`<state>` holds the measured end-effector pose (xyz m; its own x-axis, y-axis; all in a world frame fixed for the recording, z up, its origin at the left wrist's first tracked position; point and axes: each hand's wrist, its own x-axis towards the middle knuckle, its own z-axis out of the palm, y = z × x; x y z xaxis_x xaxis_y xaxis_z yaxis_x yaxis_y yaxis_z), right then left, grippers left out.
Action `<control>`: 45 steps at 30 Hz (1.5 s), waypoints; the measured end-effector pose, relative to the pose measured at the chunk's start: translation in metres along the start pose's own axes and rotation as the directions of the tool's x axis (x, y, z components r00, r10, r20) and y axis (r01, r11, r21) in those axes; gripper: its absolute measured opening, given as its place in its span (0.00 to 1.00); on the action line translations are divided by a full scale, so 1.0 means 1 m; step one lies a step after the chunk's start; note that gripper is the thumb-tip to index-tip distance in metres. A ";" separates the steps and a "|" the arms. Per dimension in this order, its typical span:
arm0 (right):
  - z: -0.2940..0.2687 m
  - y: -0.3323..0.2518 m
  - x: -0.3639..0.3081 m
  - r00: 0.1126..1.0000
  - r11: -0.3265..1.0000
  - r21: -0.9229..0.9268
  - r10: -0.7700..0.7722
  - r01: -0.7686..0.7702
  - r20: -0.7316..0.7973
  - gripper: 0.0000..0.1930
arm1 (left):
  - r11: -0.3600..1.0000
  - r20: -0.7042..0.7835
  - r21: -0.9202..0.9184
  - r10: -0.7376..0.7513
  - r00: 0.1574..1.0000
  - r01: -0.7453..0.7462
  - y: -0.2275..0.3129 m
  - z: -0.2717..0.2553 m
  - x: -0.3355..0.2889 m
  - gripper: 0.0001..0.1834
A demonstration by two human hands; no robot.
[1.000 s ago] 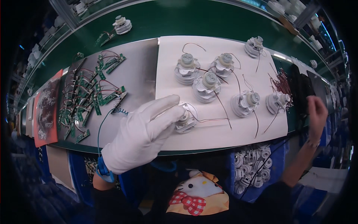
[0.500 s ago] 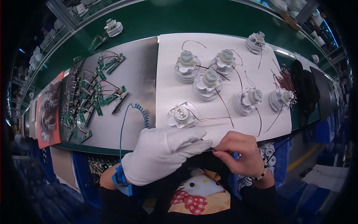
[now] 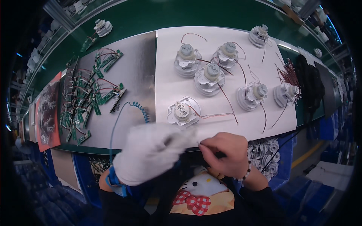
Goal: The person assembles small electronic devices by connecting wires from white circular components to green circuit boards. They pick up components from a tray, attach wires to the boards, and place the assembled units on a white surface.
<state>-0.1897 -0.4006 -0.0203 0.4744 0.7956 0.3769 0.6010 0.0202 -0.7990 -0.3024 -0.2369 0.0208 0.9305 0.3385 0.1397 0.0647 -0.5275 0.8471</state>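
My left hand (image 3: 147, 152) wears a white glove and is smeared by motion over the table's front edge, so its fingers do not show clearly. Close to its right, my bare right hand (image 3: 227, 152) pinches thumb against forefinger on what looks like a thin dark wire (image 3: 199, 143), of which only a small tip shows. Just beyond the glove lies a white motor unit (image 3: 183, 112), face up, its red and white leads stretched to the right. Several more such units, including a motor unit (image 3: 210, 78) near the middle, stand on the white sheet (image 3: 169, 88).
Green circuit boards (image 3: 81, 96) with red wires are heaped on a grey metal plate (image 3: 139, 71) at left. A blue coiled cord (image 3: 139, 107) runs to my left wristband (image 3: 115, 180). Brown wires (image 3: 290, 75) lie bundled at right, beside black cloth (image 3: 311, 84). White parts (image 3: 266, 156) fill a blue bin below.
Both hands have shifted slightly left. The glove is now blurred by motion, and the right hand keeps its pinch. The motor units have not moved on the sheet.
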 end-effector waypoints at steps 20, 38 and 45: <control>0.056 0.022 -0.004 0.802 0.613 0.650 0.597 -0.448 -0.010 0.05 | 0.965 0.092 -0.261 -0.012 0.996 0.036 -0.053 0.017 0.035 0.14; 0.040 0.014 0.006 0.662 0.407 0.651 0.722 -0.641 0.200 0.07 | 0.954 -0.042 -0.297 0.039 0.998 -0.050 -0.057 0.032 0.030 0.17; 0.037 0.010 0.011 0.632 0.400 0.621 0.748 -0.674 0.204 0.07 | 0.966 -0.064 -0.244 0.071 0.995 -0.085 -0.061 0.034 0.030 0.15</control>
<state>-0.2024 -0.3695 -0.0413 0.6176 0.6413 -0.4552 -0.4793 -0.1520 -0.8644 -0.2663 -0.2211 -0.0447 0.9078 0.3494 0.2320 -0.1039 -0.3485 0.9315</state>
